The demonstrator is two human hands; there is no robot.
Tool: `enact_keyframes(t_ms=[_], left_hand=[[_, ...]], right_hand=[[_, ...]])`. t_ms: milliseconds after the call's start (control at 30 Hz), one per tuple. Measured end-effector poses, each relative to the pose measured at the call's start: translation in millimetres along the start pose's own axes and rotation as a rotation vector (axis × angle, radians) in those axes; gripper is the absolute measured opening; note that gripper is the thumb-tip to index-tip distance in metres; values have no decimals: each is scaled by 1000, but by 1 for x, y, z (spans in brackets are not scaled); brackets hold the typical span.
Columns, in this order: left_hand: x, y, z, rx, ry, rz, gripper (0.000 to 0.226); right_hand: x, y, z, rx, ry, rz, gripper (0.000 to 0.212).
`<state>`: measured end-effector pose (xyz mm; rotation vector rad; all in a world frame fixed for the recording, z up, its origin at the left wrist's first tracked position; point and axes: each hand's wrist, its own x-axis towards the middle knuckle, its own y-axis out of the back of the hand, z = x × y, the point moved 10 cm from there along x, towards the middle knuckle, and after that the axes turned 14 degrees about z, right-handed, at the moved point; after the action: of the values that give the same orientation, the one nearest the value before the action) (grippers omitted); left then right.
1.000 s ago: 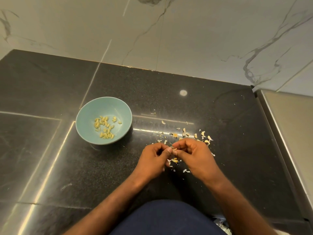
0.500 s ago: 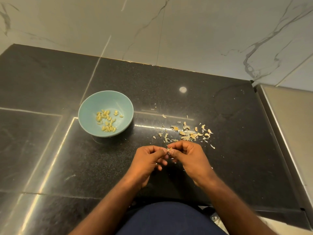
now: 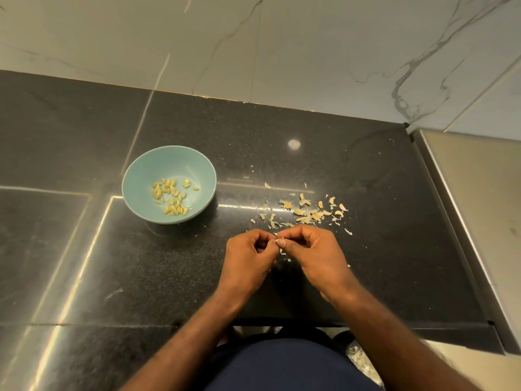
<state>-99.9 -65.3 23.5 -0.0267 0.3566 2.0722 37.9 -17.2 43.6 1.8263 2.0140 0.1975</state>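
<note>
Both hands meet low over the near worktop (image 3: 366, 249): left hand (image 3: 248, 258) and right hand (image 3: 315, 255) pinch one small seed (image 3: 279, 239) between fingertips, I judge to split its shell. Just beyond lie discarded husks (image 3: 310, 213), separate from the clean kernels (image 3: 170, 197) in the teal bowl (image 3: 169, 165), farther left.

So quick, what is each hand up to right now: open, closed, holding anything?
Left hand: fingers curled, pinching a small pale piece.
Right hand: fingers curled, pinching the same small pale piece from the other side.
</note>
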Motion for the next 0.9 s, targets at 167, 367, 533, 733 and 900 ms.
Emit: enact_keyframes(t_ms=[167, 367, 533, 733, 900], left_hand=[[-2, -5, 2, 12, -17, 1, 6], [-7, -12, 1, 36, -10, 14, 6], [-18, -19, 6, 70, -9, 43, 7], [-30, -26, 14, 127, -38, 90, 7], [-38, -27, 15, 181, -47, 132, 9]], right_hand=[[-3, 5, 5, 42, -2, 4, 13], [-6, 8, 23, 122, -33, 42, 11], [-11, 16, 37, 241, -70, 52, 10], [-18, 26, 50, 337, -118, 67, 11], [-25, 21, 65, 490, -249, 50, 9]])
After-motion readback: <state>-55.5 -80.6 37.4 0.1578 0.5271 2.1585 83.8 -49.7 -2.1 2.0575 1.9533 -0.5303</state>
